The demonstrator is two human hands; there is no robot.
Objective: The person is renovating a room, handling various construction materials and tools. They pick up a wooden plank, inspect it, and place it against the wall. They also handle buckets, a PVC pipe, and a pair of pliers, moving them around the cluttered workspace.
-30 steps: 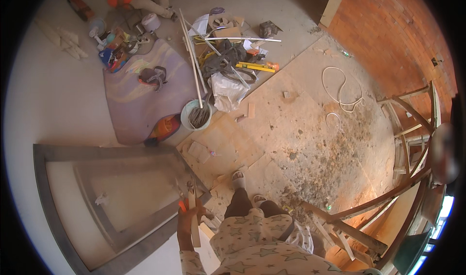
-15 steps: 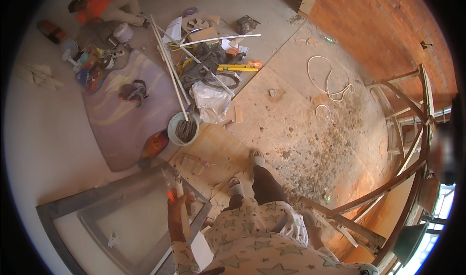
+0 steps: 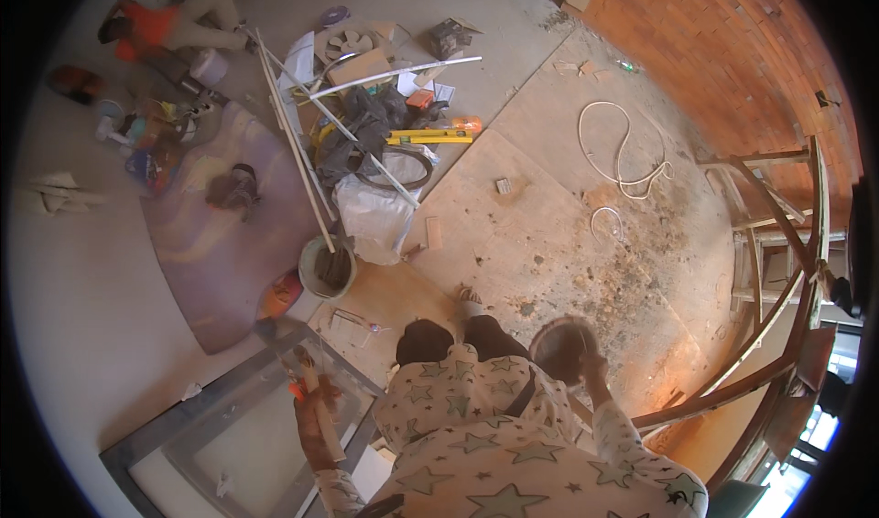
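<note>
My left hand (image 3: 313,415) is at the lower left, closed around a pale wooden strip (image 3: 328,434). Something small and bright orange (image 3: 296,391) shows beside its fingers; what it is I cannot make out. Below both lies a dark grey frame (image 3: 174,426) with pale panels. To the right of my body, my right hand (image 3: 593,370) grips the edge of a round, shallow brown pan (image 3: 560,351), blurred and held over the dusty floor.
A bucket (image 3: 327,271) with dark contents stands ahead. Beyond it are white poles (image 3: 291,138), a yellow spirit level (image 3: 430,136) and bags. A purple mat (image 3: 229,243) lies left, near a person in orange (image 3: 151,31). Wooden trestles (image 3: 765,243) line the right; a pale hose (image 3: 623,152) lies ahead.
My right hand has come into view at the right with the round pan. My left hand, still on the wooden strip, sits slightly lower and further left. The view has shifted.
</note>
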